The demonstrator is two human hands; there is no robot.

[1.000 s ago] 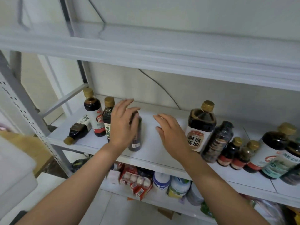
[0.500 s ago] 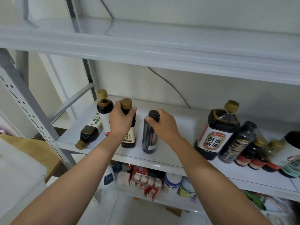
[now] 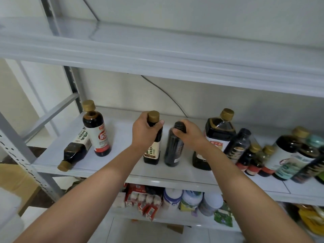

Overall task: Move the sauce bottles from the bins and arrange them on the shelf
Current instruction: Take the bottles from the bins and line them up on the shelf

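My left hand grips the neck of a gold-capped sauce bottle standing on the white shelf. Right beside it, my right hand grips the top of a dark black-capped bottle, also upright on the shelf. To the left stands a gold-capped bottle with a red and white label, and another bottle lies on its side at the shelf's front edge. A large soy sauce jug stands just right of my right hand.
Several more sauce bottles crowd the shelf's right end. The lower shelf holds jars and boxes. An upper shelf board hangs overhead. A perforated metal post stands at the left, with a white bin at the lower left.
My left hand let go of the dark bottle and took the gold-capped one; my right hand closed on the dark bottle. Both bottles have since shifted right, away from the red-labelled bottle.
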